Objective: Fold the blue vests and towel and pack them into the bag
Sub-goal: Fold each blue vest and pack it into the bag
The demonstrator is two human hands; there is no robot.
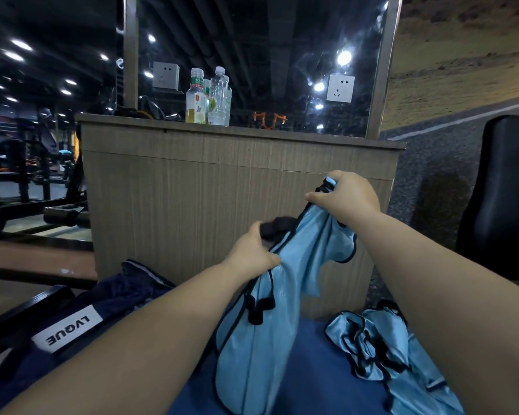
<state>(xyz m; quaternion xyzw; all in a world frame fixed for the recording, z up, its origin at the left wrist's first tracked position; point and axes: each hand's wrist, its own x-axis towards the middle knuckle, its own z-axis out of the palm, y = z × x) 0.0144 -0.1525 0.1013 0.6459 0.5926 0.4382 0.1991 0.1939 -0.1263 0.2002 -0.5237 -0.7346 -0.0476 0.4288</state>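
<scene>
Directly in front of a wood-grain laminate counter [222, 190], in the head view, the person is holding up a light-blue mesh vest with black piping [270, 310] so that it is hanging free, presumably to line up its shoulders for a first fold. The right hand [345, 199] is gripping the vest's upper end, fingers curling tightly round a bunched strap and thumb pressing alongside. The left hand [252, 253] is working lower and nearer, its fingers closing round the black-edged neckline, though the fingertips are lying hidden behind the cloth. The vest's lower part is trailing onto a flat deep-blue surface [315, 384], which may be the towel; that cannot be told. A second crumpled light-blue vest [384, 339] is lying unfolded just right of the held one. The dark navy fabric bag [108, 304] with a white "LVQUE" label is lying at the left, just beside the left forearm, apparently within reach for packing. Clear plastic drink bottles [207, 97] are standing on the counter top, well apart from the work.
</scene>
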